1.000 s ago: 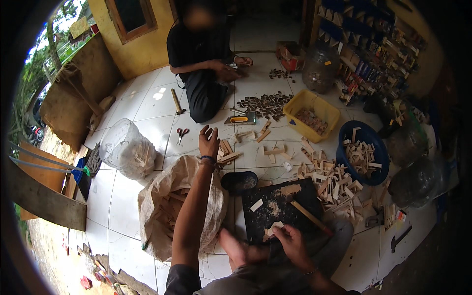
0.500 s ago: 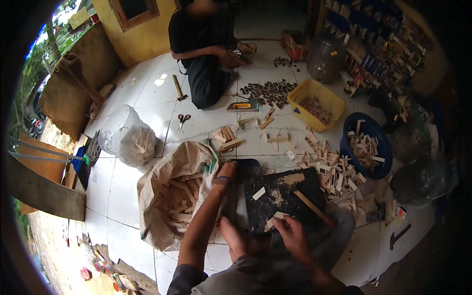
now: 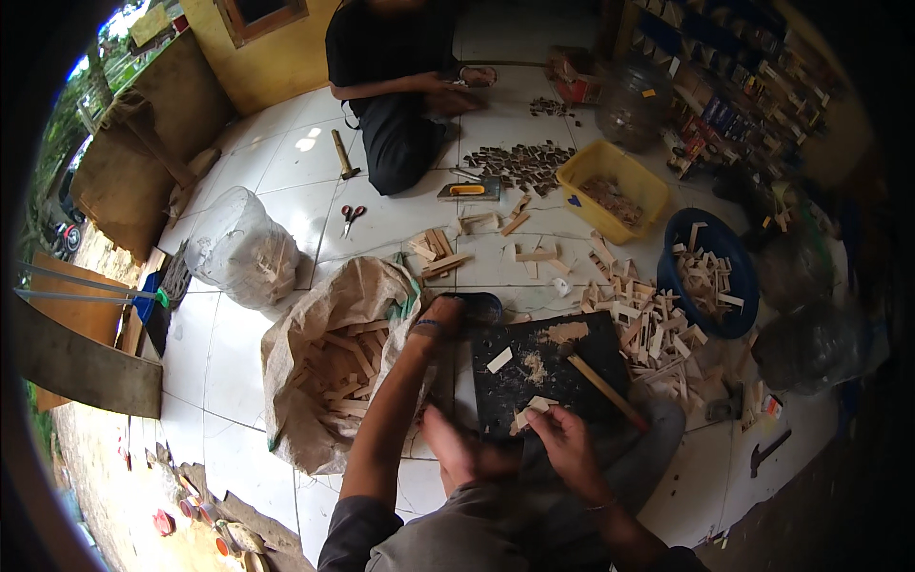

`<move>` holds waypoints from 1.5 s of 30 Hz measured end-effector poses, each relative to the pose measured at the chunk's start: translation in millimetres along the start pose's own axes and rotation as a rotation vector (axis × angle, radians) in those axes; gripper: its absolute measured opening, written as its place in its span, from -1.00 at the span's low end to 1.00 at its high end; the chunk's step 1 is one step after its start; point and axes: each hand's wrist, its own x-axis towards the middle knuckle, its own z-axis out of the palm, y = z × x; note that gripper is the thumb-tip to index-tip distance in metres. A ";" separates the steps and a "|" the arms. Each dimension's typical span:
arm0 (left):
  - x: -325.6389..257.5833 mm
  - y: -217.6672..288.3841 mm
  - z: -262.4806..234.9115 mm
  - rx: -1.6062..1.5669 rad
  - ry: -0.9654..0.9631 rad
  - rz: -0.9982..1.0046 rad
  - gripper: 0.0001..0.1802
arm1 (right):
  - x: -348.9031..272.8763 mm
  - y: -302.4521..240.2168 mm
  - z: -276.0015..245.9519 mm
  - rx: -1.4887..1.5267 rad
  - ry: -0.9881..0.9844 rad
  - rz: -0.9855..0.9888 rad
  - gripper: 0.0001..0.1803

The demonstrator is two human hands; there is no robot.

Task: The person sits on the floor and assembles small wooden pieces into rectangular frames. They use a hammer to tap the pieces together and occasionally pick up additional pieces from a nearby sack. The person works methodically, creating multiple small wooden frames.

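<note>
The person sits on the white tiled floor (image 3: 248,353) with a dark work board (image 3: 548,377) laid across the lap, a flat surface kept close under both hands; the right hand (image 3: 564,440) rests at the board's near edge, fingers closed narrowly on a small pale wood piece (image 3: 530,410), pinned there so it can be worked against the board; the left hand (image 3: 440,316) reaches out past the board's far-left corner and lies between the board and the mouth of an open sack (image 3: 334,367) of wood offcuts, fingers curled, but whether it holds anything I cannot tell (the wrist hides the palm). A hammer (image 3: 596,377) lies slantwise on the board's right half, its handle toward the right hand, within easy reach; 1 loose chip (image 3: 498,359) and a patch of sawdust (image 3: 564,333) sit on the board's far part.

Just right of the board spreads a heap of cut wood pieces (image 3: 648,329), running on into a blue basin (image 3: 715,272); a yellow tub (image 3: 615,181) stands farther off. A clear bag (image 3: 238,248) of pieces stands beyond the sack; red-handled scissors (image 3: 351,217) lie on the tiles. A second person (image 3: 396,105) sits at the far end of the floor, hands busy with their own work.
</note>
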 end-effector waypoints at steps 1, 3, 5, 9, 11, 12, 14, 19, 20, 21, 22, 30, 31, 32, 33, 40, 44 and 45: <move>-0.9 -1.7 0.1 -0.014 0.053 0.002 -0.68 | -0.7 -0.8 -0.3 0.000 0.006 0.011 -0.73; -2.7 -6.5 -2.7 0.000 0.107 0.041 -0.68 | -0.1 -0.7 -0.3 0.016 0.024 0.017 -0.73; -5.5 -8.4 -7.5 0.007 0.113 0.040 -0.69 | 0.9 1.4 0.0 0.045 0.048 0.029 -0.73; -8.1 4.2 -24.7 -0.057 0.242 0.107 -0.85 | 1.9 4.3 -4.8 0.048 0.054 -0.003 -0.73; -13.0 16.7 -34.3 -0.189 0.287 0.040 -0.84 | 0.8 3.1 -9.4 -0.009 0.049 0.061 -0.72; -13.9 22.2 -40.8 -0.228 0.313 0.064 -0.84 | 1.0 1.6 -10.8 -0.035 0.047 0.090 -0.71; -19.0 32.0 -49.9 -0.331 0.382 0.074 -0.81 | 0.3 -1.8 -11.5 -0.044 0.043 0.113 -0.71; -26.9 36.6 -60.4 -0.586 0.221 -0.227 -0.78 | 2.9 -10.5 -8.3 -0.048 0.037 0.129 -0.72; -26.4 34.4 -60.1 -0.542 0.257 -0.201 -0.77 | 3.2 -11.7 -8.3 -0.049 0.035 0.127 -0.72; -26.6 31.5 -58.9 -0.489 0.291 -0.187 -0.76 | 3.3 -12.5 -8.5 -0.049 0.036 0.137 -0.72; -26.7 28.3 -57.6 -0.434 0.325 -0.172 -0.75 | 3.0 -13.2 -8.9 -0.048 0.036 0.148 -0.72; -38.8 14.2 -50.0 -1.123 0.350 -0.199 -0.72 | 3.8 -16.1 -11.2 -0.062 0.024 0.158 -0.72; -41.7 15.6 -51.0 -1.203 0.366 -0.206 -0.69 | 3.8 -16.5 -11.4 -0.072 0.020 0.163 -0.72; -45.2 18.4 -51.8 -1.227 0.395 -0.216 -0.69 | 3.5 -16.8 -11.4 -0.079 0.014 0.170 -0.71; -48.6 21.8 -53.0 -1.248 0.425 -0.227 -0.68 | 3.0 -17.3 -12.1 -0.091 0.002 0.171 -0.72; -75.5 67.6 -63.3 -1.339 0.480 -0.198 -0.67 | 3.5 -15.4 -9.2 -0.026 0.032 0.166 -0.72; -97.8 109.7 -64.0 -1.360 0.480 -0.231 -0.78 | 4.1 -18.1 -7.7 -0.023 0.038 0.144 -0.74; -104.5 121.1 -62.2 -1.357 0.507 -0.230 -0.78 | 4.0 -19.2 -7.3 -0.002 0.024 0.120 -0.74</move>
